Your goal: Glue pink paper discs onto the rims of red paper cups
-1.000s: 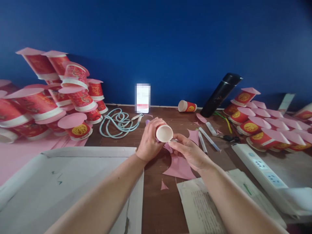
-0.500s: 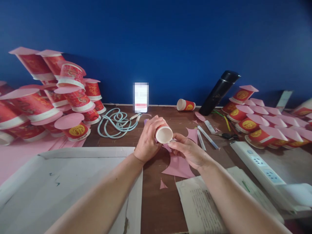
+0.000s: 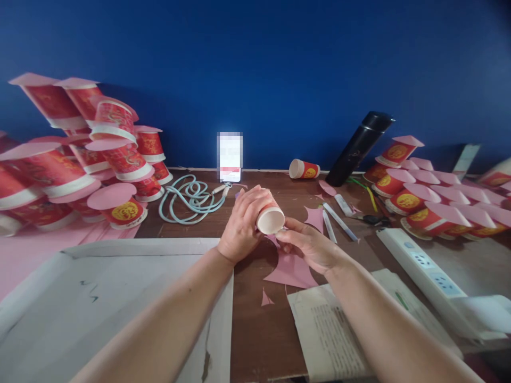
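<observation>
A red and white paper cup [image 3: 270,219] is tilted on its side above the table, its open white mouth turned toward me. My left hand [image 3: 246,223] wraps it from the left, fingers over the top. The thumb and fingers of my right hand [image 3: 305,242] are pinched together at the lower right of the cup's rim. A small pale bit shows at those fingertips, too little of it to name. Beneath both hands lies a cut-out scrap of pink paper [image 3: 293,268] with curved edges.
Red cups with pink paper tops are stacked at left [image 3: 125,159] and right [image 3: 407,197]. Also around: a white tray [image 3: 131,247], coiled cable [image 3: 191,199], phone [image 3: 230,159], lying cup [image 3: 305,169], black flask [image 3: 359,149], markers [image 3: 339,221], power strip [image 3: 423,266], printed paper [image 3: 327,330].
The cup and my left hand have shifted very slightly to the right, with the grip unchanged. The whole view has moved a little. My right hand stays at the rim.
</observation>
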The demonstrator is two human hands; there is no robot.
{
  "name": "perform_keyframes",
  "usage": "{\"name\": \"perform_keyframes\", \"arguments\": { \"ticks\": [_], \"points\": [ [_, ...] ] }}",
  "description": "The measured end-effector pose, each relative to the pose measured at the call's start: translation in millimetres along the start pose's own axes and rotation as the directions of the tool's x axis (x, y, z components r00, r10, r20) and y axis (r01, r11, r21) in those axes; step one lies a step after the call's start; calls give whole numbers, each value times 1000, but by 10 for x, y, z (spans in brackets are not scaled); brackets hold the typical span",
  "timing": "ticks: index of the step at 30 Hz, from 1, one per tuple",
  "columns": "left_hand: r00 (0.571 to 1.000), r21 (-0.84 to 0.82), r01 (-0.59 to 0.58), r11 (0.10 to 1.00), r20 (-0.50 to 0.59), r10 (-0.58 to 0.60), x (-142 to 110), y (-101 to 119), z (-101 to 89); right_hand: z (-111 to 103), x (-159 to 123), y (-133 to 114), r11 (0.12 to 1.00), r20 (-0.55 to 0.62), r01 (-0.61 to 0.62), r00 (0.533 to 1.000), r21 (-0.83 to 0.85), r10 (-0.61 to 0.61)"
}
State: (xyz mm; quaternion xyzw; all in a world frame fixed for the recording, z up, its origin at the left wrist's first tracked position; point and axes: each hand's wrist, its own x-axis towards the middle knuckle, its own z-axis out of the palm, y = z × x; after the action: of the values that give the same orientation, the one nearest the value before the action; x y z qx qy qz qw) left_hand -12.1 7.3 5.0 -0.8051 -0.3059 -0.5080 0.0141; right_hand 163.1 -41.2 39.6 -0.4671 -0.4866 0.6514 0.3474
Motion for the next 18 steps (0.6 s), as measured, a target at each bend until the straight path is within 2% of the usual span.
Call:
{"name": "perform_keyframes", "arguments": {
  "ticks": [18],
  "points": [
    [1000,4,-12,1000,-10,12,5,-1,-19,14,14,47,996,12,-14,1000,88,13]
  ]
}}
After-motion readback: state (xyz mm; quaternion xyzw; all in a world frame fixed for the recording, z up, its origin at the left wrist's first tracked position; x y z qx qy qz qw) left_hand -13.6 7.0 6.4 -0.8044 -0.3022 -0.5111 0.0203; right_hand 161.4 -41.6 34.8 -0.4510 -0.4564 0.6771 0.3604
